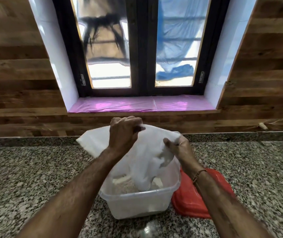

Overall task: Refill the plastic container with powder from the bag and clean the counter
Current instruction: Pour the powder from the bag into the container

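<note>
A clear plastic container (137, 203) stands on the granite counter (25, 177) in front of me, with white powder on its bottom. Above it I hold a white plastic bag (147, 155), upturned, its lower end hanging down into the container. My left hand (125, 133) grips the bag's raised end from the top. My right hand (178, 148) pinches the bag's right side. A thin bracelet shows on my right wrist.
The container's red lid (189, 200) lies on the counter just right of it, partly under my right forearm. A wood-panelled wall and a window with a pink-lined sill (142, 104) rise behind the counter. A small pale object (262, 125) sits at the wall's base, far right.
</note>
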Tool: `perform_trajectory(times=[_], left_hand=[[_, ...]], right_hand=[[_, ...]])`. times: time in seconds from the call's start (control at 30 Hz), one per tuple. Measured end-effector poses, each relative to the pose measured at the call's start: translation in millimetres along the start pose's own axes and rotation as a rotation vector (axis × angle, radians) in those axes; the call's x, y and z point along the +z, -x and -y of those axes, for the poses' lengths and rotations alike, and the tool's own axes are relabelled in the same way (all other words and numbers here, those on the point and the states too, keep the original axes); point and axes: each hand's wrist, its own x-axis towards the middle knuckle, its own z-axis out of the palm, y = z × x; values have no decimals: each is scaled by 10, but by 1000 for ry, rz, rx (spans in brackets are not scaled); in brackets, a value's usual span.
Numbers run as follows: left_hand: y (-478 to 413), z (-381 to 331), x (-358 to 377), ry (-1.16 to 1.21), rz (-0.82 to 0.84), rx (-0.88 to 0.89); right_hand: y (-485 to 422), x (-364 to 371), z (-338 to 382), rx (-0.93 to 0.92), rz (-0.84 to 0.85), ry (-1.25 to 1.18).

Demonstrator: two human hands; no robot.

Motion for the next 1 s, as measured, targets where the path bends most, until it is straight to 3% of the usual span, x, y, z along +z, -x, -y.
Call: perform_trajectory(times=[0.03, 0.17, 0.33, 0.47, 0.63, 0.7, 0.8, 0.87, 1.0], left_hand=[[-51, -19, 13, 17, -29, -58], [-120, 5, 38, -30, -5, -230], [-40, -76, 93, -51, 26, -332], [45, -133, 111, 20, 38, -302], [74, -130, 59, 70, 95, -324], [59, -77, 6, 59, 106, -343], [14, -53, -67, 57, 188, -367], [-11, -34, -91, 81, 239, -372], [-28, 31, -143, 41, 239, -342]], right_hand=[[13, 5, -20, 6, -9, 23], [169, 130, -169, -63, -194, 516], [327, 423, -127, 35, -96, 673], [283, 568, 5, 36, -143, 607], [188, 553, -122, 53, -361, 601], [181, 461, -159, 17, -301, 510], [156, 342, -80, 11, -150, 189], [95, 282, 11, 26, -142, 84], [8, 194, 50, 18, -174, 161]])
